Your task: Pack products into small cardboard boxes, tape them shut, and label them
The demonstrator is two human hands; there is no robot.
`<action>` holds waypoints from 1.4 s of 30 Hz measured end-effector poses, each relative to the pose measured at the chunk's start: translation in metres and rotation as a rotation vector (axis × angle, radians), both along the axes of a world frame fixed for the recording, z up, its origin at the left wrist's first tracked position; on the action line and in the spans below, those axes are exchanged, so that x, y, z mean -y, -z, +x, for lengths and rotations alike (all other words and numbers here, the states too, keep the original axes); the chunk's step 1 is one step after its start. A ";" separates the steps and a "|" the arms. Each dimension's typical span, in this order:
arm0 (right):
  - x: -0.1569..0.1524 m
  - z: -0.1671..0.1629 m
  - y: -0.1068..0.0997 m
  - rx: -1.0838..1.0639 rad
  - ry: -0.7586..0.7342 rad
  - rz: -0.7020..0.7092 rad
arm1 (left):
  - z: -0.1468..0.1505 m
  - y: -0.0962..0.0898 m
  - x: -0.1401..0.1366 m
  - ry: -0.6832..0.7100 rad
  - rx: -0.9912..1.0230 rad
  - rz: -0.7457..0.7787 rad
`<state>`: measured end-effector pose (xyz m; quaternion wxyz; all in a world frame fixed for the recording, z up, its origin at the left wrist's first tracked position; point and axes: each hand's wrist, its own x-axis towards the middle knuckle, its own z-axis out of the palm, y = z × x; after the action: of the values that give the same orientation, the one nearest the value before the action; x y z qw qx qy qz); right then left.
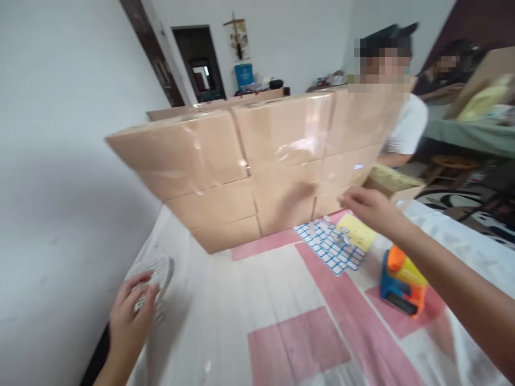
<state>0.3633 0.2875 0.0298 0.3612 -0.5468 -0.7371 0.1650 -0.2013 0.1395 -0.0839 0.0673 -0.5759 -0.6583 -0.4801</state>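
Observation:
My left hand, at the lower left beside the wall, has its fingers curled round a whitish, rounded thing with a fine ribbed pattern; its kind is unclear. My right hand is raised in front of the right part of a stack of cardboard boxes. Its fingers are pinched together and blurred, and anything between them is too small to make out. Clear tape shines on the boxes, which stand upright like a panel. Below my right hand lie a blue-and-white grid sheet and a yellow piece.
An orange, blue and yellow object sits near my right forearm on the white and pink cloth. An open cardboard box stands at the right. Behind the stack is a person in a white shirt; another person sits farther right.

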 end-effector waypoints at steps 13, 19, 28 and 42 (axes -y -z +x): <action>-0.015 -0.535 0.103 -0.387 -0.188 -0.243 | -0.075 -0.056 -0.212 -0.041 0.151 -0.077; -0.088 -0.575 0.125 -0.369 0.022 -0.228 | -0.102 -0.071 -0.251 -0.068 0.090 -0.347; -0.118 -0.574 0.131 -0.402 0.140 -0.159 | -0.144 -0.040 -0.198 -0.374 0.161 -0.172; -0.174 -0.615 0.108 -0.399 0.192 -0.121 | -0.150 -0.020 -0.185 -0.389 0.205 -0.051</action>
<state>-0.2520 0.4616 -0.0786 0.4802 -0.5916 -0.5846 0.2787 -0.3509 0.3248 -0.0638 0.0768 -0.3875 -0.7725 -0.4971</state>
